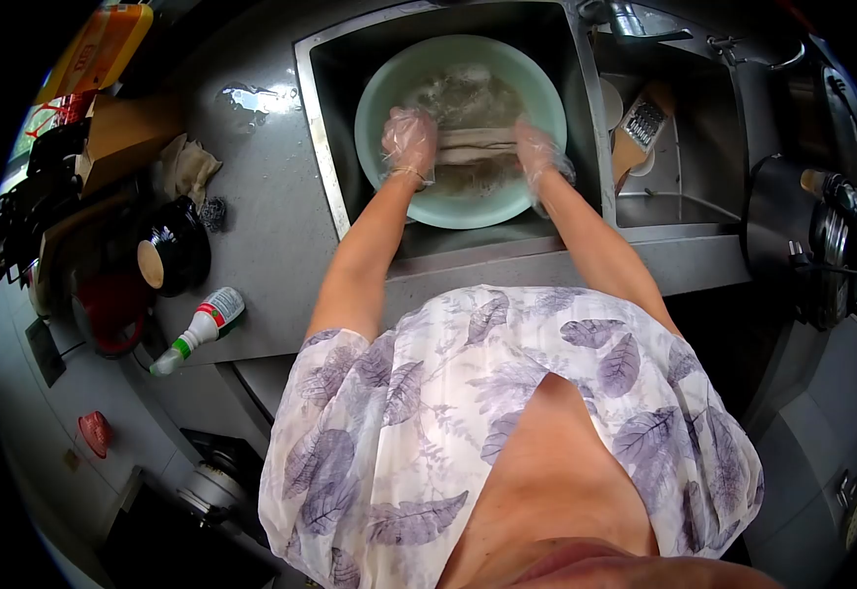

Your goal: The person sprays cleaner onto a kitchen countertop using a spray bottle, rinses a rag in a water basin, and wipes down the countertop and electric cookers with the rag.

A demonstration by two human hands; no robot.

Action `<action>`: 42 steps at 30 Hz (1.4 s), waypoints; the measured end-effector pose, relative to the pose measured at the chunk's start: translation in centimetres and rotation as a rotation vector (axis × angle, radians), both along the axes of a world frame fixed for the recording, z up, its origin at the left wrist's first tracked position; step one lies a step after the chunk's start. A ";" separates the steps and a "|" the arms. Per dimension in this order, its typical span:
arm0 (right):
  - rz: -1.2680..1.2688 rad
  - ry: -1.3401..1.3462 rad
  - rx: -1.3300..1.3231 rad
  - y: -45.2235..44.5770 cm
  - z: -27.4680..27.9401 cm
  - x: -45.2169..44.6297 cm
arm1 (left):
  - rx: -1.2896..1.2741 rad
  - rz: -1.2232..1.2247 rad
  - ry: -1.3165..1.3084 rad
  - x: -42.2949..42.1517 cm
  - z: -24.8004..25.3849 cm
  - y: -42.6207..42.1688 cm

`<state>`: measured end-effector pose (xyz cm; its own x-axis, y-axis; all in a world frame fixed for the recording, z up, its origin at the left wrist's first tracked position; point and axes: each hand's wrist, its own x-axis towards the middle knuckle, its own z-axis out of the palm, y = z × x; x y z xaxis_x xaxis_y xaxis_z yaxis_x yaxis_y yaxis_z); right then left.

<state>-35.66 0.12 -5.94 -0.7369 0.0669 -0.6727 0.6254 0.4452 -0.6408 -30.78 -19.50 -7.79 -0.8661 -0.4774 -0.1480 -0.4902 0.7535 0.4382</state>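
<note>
A pale green basin (389, 83) of cloudy water sits inside the left bowl of the metal sink (325, 147). Stretched across the basin is a beige wet cloth (478, 145), twisted or folded lengthwise. My left hand (411, 140), in a clear plastic glove, is closed around the cloth's left end. At the other end my right hand (538, 152), also in a clear plastic glove, grips the cloth and is slightly blurred. The water hides the lower part of the basin.
In the right sink bowl stand a grater (642, 126) and a white dish. A spray bottle (200, 329) lies near the counter's left front edge, beside a black pot (175, 245) and a crumpled rag (191, 169). A black appliance (792, 226) stands at right.
</note>
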 end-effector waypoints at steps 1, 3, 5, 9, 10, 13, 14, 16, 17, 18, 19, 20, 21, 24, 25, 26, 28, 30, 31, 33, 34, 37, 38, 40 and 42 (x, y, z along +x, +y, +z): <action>-0.081 -0.014 -0.011 0.2 1.5 0.0 | -0.086 -0.075 -0.070 0.3 1.9 -0.4; -0.084 0.124 0.072 0.7 0.7 -0.2 | -0.211 -0.207 -0.137 0.6 2.4 -0.6; 0.072 0.428 0.266 1.0 -2.3 -0.6 | -0.285 -0.325 -0.125 0.6 0.6 0.2; 0.355 0.309 0.307 0.3 1.5 0.7 | -0.269 -0.482 0.017 0.1 -1.1 3.6; 0.316 0.341 0.260 0.3 1.4 1.4 | -0.275 -0.566 -0.071 0.3 -1.1 4.9; 0.344 0.135 0.263 0.8 1.2 1.9 | -0.349 -0.798 -0.068 1.1 -6.1 6.0; 0.380 0.205 0.224 1.6 -0.8 2.3 | -0.386 -0.873 -0.019 0.9 -7.4 5.3; 0.448 0.201 0.176 2.2 -1.8 2.1 | -0.312 -0.556 -0.121 0.1 -5.2 2.7; 0.524 0.160 0.161 2.2 -1.8 2.2 | -0.299 -0.463 -0.137 -0.6 -2.8 2.0; 0.575 0.108 0.101 1.9 -1.6 2.1 | -0.236 -0.482 -0.222 -1.1 1.3 1.6; 0.619 0.044 0.041 1.4 -1.2 1.9 | -0.174 -0.416 -0.166 -1.1 2.0 2.1; 0.105 -0.164 -0.316 0.3 2.9 4.0 | -0.112 -0.350 -0.112 -1.1 2.8 2.5; 0.129 -0.241 -0.416 0.1 3.7 4.0 | -0.047 -0.288 -0.053 -1.3 3.5 2.8; -0.139 -0.581 -0.799 -1.4 3.6 3.3 | 0.234 -0.374 0.029 -1.6 4.4 1.6; -0.144 -0.721 -0.955 -1.3 2.3 2.2 | 0.365 -0.340 0.057 -0.3 7.4 1.8; -0.092 -0.610 -1.006 -1.3 2.7 2.3 | 0.431 -0.329 0.093 0.2 7.4 1.6; -0.134 -0.551 -1.047 -1.6 4.4 1.7 | 0.678 -0.257 0.093 0.2 5.6 -0.1; -0.224 -0.594 -1.091 -2.5 3.8 0.4 | 1.060 -0.161 0.090 0.4 4.1 -1.3; -0.260 -0.607 -1.117 -2.9 4.2 0.2 | 1.261 -0.121 0.127 0.7 4.5 -1.5; -0.263 -0.632 -1.145 -3.8 4.6 -0.2 | 1.590 -0.060 0.178 0.5 5.2 -2.3; -0.234 -0.640 -1.142 -4.1 4.7 -0.3 | 1.722 -0.039 0.194 0.7 7.0 -2.3; -0.123 -0.597 -1.163 -4.9 5.4 0.0 | 1.883 0.031 0.212 0.5 8.2 -2.6; -0.088 -0.571 -1.181 -5.2 5.6 0.2 | 1.920 0.015 0.195 0.2 7.5 -3.1; -0.161 -0.487 -1.109 -6.6 4.8 0.3 | 1.990 0.041 0.164 -0.5 4.4 -5.0; -0.199 -0.487 -1.083 -8.0 1.3 -0.8 | 1.815 0.158 0.263 -0.8 5.1 -4.9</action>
